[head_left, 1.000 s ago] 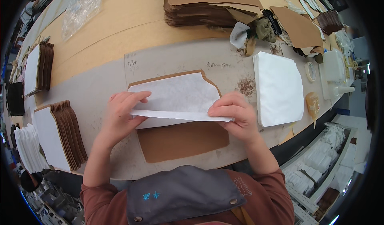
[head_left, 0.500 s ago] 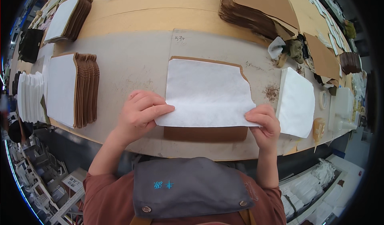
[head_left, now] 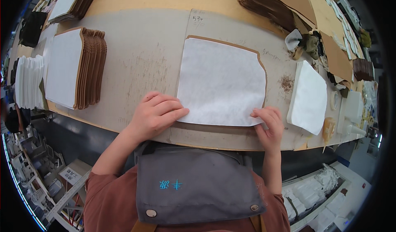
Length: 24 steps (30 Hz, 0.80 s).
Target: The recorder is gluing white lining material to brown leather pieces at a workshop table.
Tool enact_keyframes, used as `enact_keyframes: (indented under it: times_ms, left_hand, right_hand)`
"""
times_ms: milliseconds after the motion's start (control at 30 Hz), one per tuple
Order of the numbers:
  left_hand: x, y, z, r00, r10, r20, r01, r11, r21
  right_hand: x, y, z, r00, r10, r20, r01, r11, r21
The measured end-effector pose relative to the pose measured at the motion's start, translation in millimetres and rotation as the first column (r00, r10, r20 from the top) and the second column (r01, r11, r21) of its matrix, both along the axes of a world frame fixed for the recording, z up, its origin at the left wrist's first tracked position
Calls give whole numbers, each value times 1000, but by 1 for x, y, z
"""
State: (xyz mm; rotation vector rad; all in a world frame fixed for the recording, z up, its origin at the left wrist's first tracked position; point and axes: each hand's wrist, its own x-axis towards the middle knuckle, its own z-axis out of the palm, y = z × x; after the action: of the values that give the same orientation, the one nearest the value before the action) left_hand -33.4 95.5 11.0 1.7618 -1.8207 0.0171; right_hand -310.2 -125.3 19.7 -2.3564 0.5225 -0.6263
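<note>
A thin white sheet (head_left: 222, 83) lies over a brown panel (head_left: 243, 47) on the grey board, directly in front of me. Only a narrow brown rim shows along the far and right edges; the white covers the remainder. My left hand (head_left: 159, 113) is closed at the sheet's near left corner, thumb and forefinger on the edge. At the near right corner, my right hand (head_left: 270, 125) pinches the sheet between thumb and fingers. To the right of that hand is a stack of white sheets (head_left: 308, 98) with one slanted side.
On the left stand white-topped brown panels (head_left: 88, 69) in a stack, beside folded white pieces (head_left: 29, 83). Large brown sheets (head_left: 284, 1) are piled at the far right. Near the right edge are a tape roll (head_left: 335, 100) and a small amber bottle (head_left: 328, 129).
The sheet's near edge has come down, and the brown strip that showed below it is now covered. Both hands have lowered with the corners. The whole view has shifted slightly.
</note>
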Motion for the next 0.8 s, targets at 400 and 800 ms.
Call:
enact_keyframes:
  times_ms: [400,800]
  left_hand:
    - [2,9,-7,999,-39,18,39,999,12]
    - [2,12,-3,996,-84,37,82,995,53]
  right_hand:
    - [-11,1,-5,999,25,-37,-26,999,-45]
    - [-21,2,-11,997,26,-67,-32,995,-98]
